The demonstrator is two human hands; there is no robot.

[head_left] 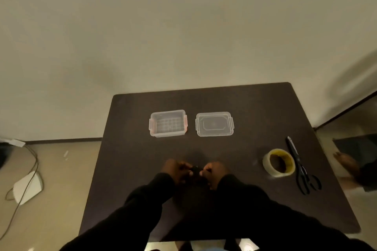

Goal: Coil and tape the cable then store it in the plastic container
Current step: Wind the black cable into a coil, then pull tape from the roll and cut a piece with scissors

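Observation:
My left hand (177, 170) and my right hand (214, 171) are close together over the middle of the dark table (130, 169), both closed on a small black cable (196, 169) held between them; most of it is hidden by my fingers. An open clear plastic container (168, 123) with nothing in it stands further back on the left. Its clear lid (214, 124) lies flat to the right of it. A roll of clear tape (279, 162) with a yellow core lies on the right, next to black scissors (301, 167).
The table's back edge meets a plain wall. On the floor to the left lie a white object (27, 186) and a loose wire (30, 169). A person's bare foot (346, 162) shows at the far right, beyond the table edge.

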